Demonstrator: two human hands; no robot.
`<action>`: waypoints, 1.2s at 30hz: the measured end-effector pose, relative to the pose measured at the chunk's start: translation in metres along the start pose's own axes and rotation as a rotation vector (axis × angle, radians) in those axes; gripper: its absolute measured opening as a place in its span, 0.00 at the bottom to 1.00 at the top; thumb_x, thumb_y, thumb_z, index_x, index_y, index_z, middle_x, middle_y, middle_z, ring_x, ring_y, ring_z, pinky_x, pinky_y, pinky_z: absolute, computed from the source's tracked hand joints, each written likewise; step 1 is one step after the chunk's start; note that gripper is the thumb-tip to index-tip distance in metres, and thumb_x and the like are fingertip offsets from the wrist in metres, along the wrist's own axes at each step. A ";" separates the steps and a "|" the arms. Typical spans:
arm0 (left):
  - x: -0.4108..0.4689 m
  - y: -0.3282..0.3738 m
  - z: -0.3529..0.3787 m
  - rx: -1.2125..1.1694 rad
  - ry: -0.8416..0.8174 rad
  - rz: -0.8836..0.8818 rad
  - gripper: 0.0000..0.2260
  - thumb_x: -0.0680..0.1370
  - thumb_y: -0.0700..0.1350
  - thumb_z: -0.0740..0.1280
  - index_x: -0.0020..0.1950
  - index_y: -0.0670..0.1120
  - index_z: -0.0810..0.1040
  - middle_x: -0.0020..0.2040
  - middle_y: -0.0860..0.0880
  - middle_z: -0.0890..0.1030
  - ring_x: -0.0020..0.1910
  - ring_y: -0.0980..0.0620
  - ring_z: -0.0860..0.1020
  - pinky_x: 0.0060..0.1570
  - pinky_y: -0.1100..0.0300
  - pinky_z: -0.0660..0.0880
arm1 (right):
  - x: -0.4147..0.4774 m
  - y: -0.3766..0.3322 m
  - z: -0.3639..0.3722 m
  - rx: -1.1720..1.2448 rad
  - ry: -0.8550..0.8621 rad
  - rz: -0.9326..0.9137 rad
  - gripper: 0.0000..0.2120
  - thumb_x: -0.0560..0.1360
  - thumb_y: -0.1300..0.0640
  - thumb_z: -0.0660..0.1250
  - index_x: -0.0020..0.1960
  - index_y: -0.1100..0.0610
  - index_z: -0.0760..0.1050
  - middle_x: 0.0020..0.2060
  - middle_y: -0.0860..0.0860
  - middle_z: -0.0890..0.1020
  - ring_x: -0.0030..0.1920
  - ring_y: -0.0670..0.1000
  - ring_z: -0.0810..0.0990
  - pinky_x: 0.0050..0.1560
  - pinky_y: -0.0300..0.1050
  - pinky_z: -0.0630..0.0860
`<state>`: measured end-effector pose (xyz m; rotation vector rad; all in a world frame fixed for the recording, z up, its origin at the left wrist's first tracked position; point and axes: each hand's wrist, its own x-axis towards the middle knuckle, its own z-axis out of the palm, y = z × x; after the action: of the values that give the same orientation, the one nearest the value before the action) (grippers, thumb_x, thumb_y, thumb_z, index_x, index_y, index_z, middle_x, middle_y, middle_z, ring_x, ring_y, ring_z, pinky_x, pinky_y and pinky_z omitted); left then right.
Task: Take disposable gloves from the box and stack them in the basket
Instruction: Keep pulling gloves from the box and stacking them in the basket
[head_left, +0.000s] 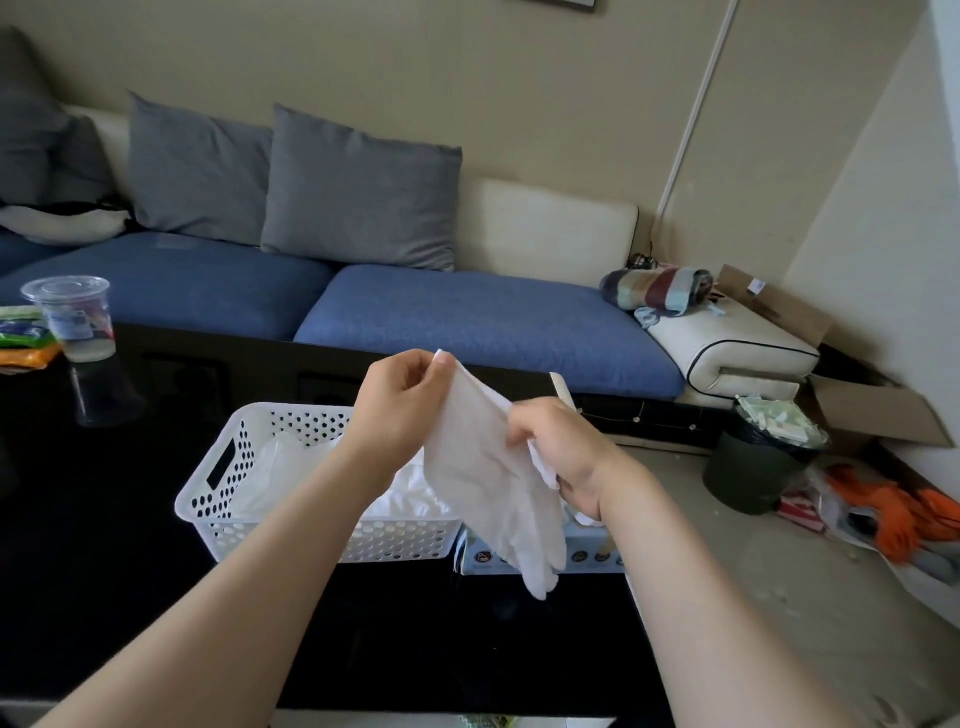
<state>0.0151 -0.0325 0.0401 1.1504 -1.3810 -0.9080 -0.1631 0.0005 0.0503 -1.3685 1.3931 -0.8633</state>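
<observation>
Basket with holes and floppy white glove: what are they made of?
The white perforated basket looks like hard, smooth moulded plastic: stiff walls, neat round holes. The thin white glove looks like soft, matte latex or vinyl, can't tell which: it hangs limp and wrinkled.

Black table, white basket, glove box just beside (partly hidden), plastic cup

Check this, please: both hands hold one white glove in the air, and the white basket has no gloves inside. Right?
Wrong about the basket: the head view shows gloves lying inside it. The left hand and right hand do hold one white glove aloft.
</observation>
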 end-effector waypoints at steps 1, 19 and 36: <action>0.000 0.000 -0.001 0.009 0.012 -0.005 0.20 0.85 0.55 0.64 0.41 0.41 0.78 0.33 0.54 0.73 0.33 0.55 0.70 0.37 0.57 0.69 | 0.002 0.003 0.000 -0.031 -0.024 0.031 0.03 0.63 0.58 0.64 0.35 0.56 0.75 0.39 0.57 0.78 0.45 0.59 0.77 0.50 0.54 0.70; 0.016 -0.031 -0.056 0.308 0.141 -0.197 0.18 0.88 0.49 0.54 0.41 0.43 0.65 0.35 0.48 0.66 0.35 0.50 0.64 0.35 0.55 0.62 | 0.031 0.001 0.047 -0.268 0.175 -0.011 0.12 0.79 0.49 0.65 0.40 0.54 0.74 0.35 0.54 0.73 0.37 0.53 0.72 0.42 0.49 0.67; 0.039 -0.080 -0.100 0.743 0.100 -0.316 0.16 0.85 0.44 0.58 0.61 0.33 0.76 0.45 0.39 0.77 0.41 0.40 0.75 0.45 0.49 0.75 | 0.078 -0.001 0.087 -0.605 0.195 -0.074 0.16 0.83 0.54 0.58 0.38 0.56 0.73 0.36 0.54 0.78 0.37 0.54 0.76 0.37 0.49 0.68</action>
<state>0.1280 -0.0825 -0.0131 1.9891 -1.5233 -0.5328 -0.0726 -0.0640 0.0148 -1.8312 1.8599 -0.6568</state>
